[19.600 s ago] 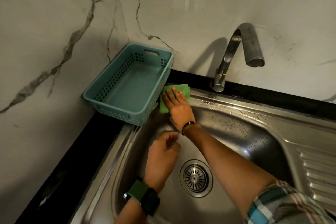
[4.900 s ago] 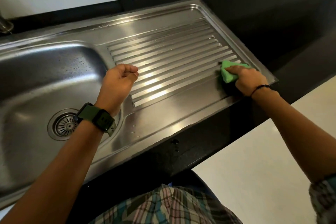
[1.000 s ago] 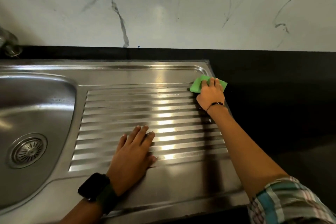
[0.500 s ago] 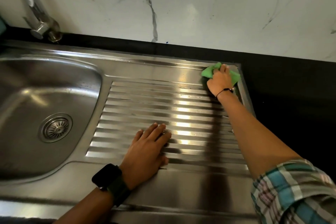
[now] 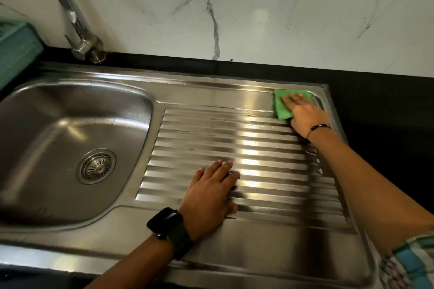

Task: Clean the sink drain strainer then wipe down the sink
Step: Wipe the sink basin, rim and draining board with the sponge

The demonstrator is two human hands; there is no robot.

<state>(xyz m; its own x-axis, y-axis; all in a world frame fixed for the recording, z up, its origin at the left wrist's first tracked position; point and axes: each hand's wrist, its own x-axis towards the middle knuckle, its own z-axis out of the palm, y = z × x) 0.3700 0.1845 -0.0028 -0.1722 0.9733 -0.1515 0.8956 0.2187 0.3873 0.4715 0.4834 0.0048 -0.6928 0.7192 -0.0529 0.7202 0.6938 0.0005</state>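
Note:
A steel sink (image 5: 58, 129) with a ribbed drainboard (image 5: 234, 145) fills the view. The round drain strainer (image 5: 97, 166) sits in the basin floor. My right hand (image 5: 303, 115) presses a green cloth (image 5: 283, 105) flat onto the far right corner of the drainboard, fingers spread over it. My left hand (image 5: 211, 192) lies palm down on the ribs near the front, holding nothing, with a dark watch on its wrist.
A curved steel tap (image 5: 75, 23) rises behind the basin at the back left. A teal plastic basket (image 5: 14, 54) stands at the far left edge. Black countertop (image 5: 380, 110) borders the sink on the right, and a marble wall runs behind.
My right hand has flattened the green cloth in the far right corner of the drainboard. The view has shifted so more of the basin and tap show. My left hand stays on the ribs.

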